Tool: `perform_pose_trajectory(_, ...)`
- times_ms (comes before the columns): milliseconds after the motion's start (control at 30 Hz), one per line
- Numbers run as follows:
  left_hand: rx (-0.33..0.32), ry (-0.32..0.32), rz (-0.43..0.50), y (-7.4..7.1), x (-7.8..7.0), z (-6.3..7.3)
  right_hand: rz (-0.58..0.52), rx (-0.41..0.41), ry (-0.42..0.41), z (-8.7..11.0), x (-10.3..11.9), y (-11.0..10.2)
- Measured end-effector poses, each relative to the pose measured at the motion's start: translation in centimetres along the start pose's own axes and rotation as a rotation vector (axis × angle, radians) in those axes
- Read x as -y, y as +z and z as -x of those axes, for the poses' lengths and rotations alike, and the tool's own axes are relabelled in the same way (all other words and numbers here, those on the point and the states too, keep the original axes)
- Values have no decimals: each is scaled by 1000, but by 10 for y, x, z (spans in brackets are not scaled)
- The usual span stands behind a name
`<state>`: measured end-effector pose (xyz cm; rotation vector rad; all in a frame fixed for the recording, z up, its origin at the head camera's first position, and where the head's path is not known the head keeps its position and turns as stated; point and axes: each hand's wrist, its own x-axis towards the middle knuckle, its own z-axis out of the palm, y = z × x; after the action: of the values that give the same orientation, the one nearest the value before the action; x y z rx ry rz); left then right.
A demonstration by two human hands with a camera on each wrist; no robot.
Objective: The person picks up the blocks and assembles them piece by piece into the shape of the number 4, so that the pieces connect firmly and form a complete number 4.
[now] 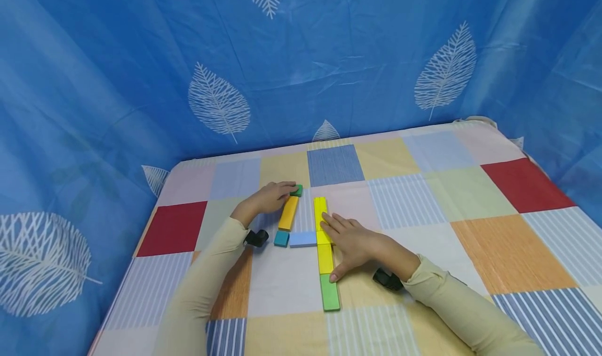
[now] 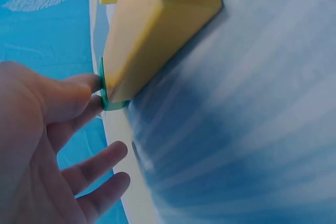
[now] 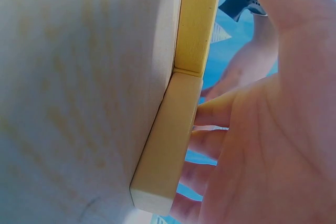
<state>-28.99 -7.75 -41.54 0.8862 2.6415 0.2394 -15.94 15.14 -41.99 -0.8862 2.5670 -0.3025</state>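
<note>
My left hand (image 1: 271, 196) reaches over the far left of the layout, thumb and forefinger pinching a small dark green block (image 1: 297, 190). That block sits at the far end of an orange-yellow block (image 1: 288, 213); in the left wrist view much of it is hidden behind the orange-yellow block (image 2: 139, 35). The other left fingers extend free. My right hand (image 1: 357, 243) lies with spread fingers along a straight row of yellow blocks (image 1: 324, 257). Its fingertips touch the row's far part, and its thumb is at the light green block (image 1: 330, 293) ending the row nearest me.
A light blue block (image 1: 303, 239) extends left from the yellow row toward a small teal block (image 1: 281, 239), just below the orange-yellow block. A patchwork cloth (image 1: 287, 288) covers the table. Blue leaf-print curtains (image 1: 338, 58) hang behind and at the sides.
</note>
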Motion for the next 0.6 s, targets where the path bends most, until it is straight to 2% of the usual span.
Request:
perform_pose_trajectory(167,35,23,44,1,7,1,-4,5,2,-1,-1,1)
perform_pose_trajectory(367,64,8,85,1,8,2,0,14,19,-1,-1,2)
perform_pose_trajectory(600,68,-10,84,1,7,5,10,16,23,-2,-2,2)
